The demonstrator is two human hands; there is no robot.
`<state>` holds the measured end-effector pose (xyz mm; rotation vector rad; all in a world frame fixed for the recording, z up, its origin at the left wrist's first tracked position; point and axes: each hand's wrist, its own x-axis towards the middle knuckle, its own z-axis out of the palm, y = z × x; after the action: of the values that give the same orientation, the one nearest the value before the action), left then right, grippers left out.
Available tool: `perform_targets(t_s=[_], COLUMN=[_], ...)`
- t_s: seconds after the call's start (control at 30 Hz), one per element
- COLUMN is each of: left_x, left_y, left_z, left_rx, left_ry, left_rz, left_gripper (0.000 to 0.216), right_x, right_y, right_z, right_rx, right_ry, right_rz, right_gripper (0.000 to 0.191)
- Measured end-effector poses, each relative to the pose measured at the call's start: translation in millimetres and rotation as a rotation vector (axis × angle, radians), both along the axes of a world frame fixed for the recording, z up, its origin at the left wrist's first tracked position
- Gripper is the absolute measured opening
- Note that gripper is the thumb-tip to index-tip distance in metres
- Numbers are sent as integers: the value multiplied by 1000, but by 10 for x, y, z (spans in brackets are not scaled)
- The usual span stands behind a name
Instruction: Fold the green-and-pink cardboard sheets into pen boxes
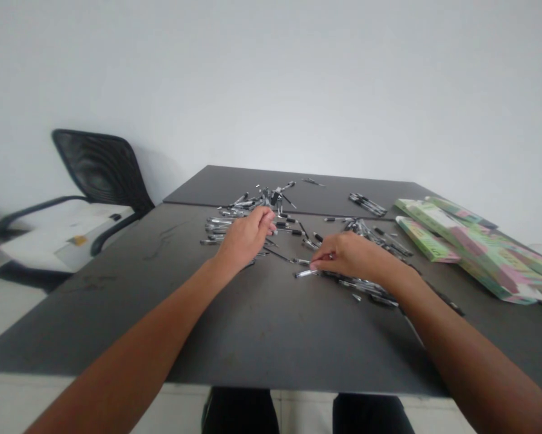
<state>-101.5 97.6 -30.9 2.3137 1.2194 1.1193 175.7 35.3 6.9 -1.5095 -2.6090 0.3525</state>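
My left hand (249, 237) is closed over a spread of clear-barrelled pens (219, 224) with black ends. Its fingers are pressed together, and what they hold, if anything, is hidden. To the right, my right hand (343, 256) pinches a clear pen (305, 273) between thumb and fingers, close to the tabletop. More pens (365, 286) lie beneath and behind the right hand, partly covered by it. Beyond the left hand is a jumbled heap of pens and loose pen parts (271, 198).
A small bundle of pens (367, 204) and a few loose pieces (313, 181) lie farther back on the dark table (261, 337). Flat green and pink cartons (474, 247) are stacked at the right. A black mesh chair (101, 169) stands at the left, before a white wall.
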Motion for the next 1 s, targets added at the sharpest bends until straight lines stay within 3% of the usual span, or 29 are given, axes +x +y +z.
perform_targets(t_s=[0.33, 0.67, 1.0], left_x=[111, 170, 196], left_y=[-72, -128, -162], left_z=[-93, -119, -117], left_rx=[-36, -64, -62], left_ry=[-155, -134, -107], left_rz=[-24, -26, -19], left_gripper=[25, 22, 23], right_x=[139, 318, 288], right_y=[47, -81, -68], right_z=[24, 174, 131], right_rx=[-125, -363, -314], right_ry=[6, -25, -93], right_rz=[-41, -68, -72], right_gripper=[29, 17, 12])
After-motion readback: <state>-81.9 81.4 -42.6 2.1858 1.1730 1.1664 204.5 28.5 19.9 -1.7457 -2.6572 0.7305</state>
